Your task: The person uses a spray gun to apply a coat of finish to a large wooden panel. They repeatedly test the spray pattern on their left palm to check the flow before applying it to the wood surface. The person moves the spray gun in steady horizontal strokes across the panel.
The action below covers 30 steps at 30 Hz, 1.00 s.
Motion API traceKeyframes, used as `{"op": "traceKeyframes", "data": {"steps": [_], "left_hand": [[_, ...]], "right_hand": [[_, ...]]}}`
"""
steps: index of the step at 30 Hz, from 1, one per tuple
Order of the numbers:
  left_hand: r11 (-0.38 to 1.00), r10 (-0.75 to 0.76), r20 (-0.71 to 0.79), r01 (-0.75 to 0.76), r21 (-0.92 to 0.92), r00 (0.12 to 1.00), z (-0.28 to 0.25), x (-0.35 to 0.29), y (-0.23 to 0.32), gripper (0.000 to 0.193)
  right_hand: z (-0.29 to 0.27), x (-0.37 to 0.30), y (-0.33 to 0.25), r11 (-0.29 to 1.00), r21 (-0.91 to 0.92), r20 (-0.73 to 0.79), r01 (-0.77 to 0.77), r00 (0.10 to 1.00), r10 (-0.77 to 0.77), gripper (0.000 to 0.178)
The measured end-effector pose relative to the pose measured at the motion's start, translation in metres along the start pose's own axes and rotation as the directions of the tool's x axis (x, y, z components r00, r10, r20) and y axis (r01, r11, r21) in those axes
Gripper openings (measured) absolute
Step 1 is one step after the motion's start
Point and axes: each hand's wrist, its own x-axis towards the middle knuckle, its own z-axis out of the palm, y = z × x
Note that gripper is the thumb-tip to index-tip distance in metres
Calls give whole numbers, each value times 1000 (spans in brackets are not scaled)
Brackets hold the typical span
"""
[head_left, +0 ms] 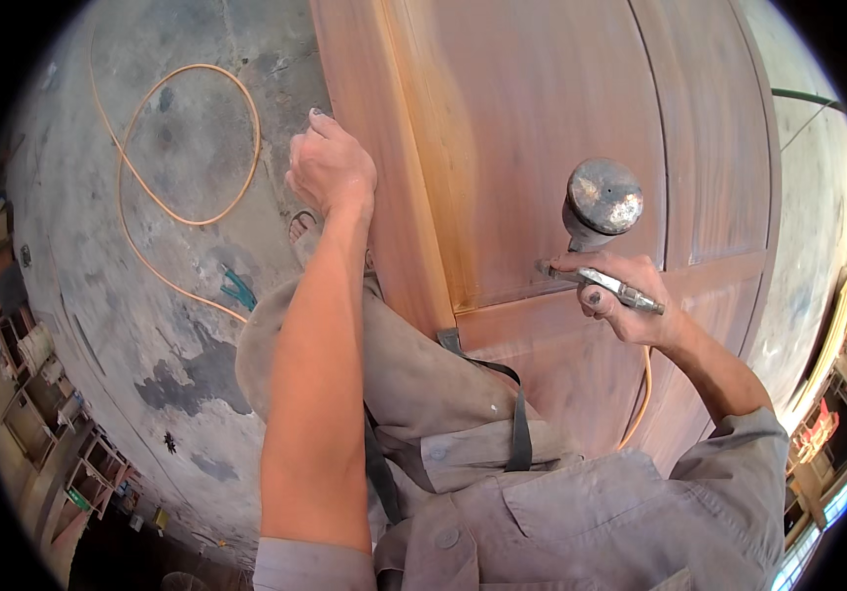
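Note:
A metal spray gun (620, 290) is gripped in my right hand (632, 310), held over the wooden door panel. Its round paint cup (605, 197), grey and stained, stands on top, and the nozzle end points left. My left hand (333, 169) is closed, beside the left edge of the reddish-brown wooden door (551, 108); whatever its fingers may hold is hidden. A yellowish strip (431, 187) runs along the door's left side, lighter than the frosted-looking brown panel.
An orange hose (258, 128) loops over the stained concrete floor (88, 227) at left; another stretch (646, 394) hangs below my right hand. A teal tool-like object (237, 288) lies near my knee. A dark strap (520, 424) crosses my lap. Shelving (24, 414) stands at far left.

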Motion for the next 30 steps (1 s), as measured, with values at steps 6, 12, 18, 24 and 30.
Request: {"op": "traceKeyframes", "data": {"steps": [6,12,18,24,30], "left_hand": [[999,35,-22,-35,0,999,3,-1,-3,54],[1000,15,14,-15,7,1000,0,-3,-1,53],[1000,-1,14,1,-2,1000,-1,-4,3,53],[999,15,-17,-14,30,1000,2,-3,0,53],[999,16,-29,-15,36,999,0,-5,1,52]], "right_hand": [[-12,27,-13,991,-36,-165,129,977,-133,33],[-24,48,-19,992,-50,-222,119,967,-127,34],[-28,65,-25,989,-33,-298,143,943,-146,34],[-27,59,-21,982,-64,-293,177,938,-188,35],[-21,33,-12,983,-104,-232,148,958,-169,34]]}}
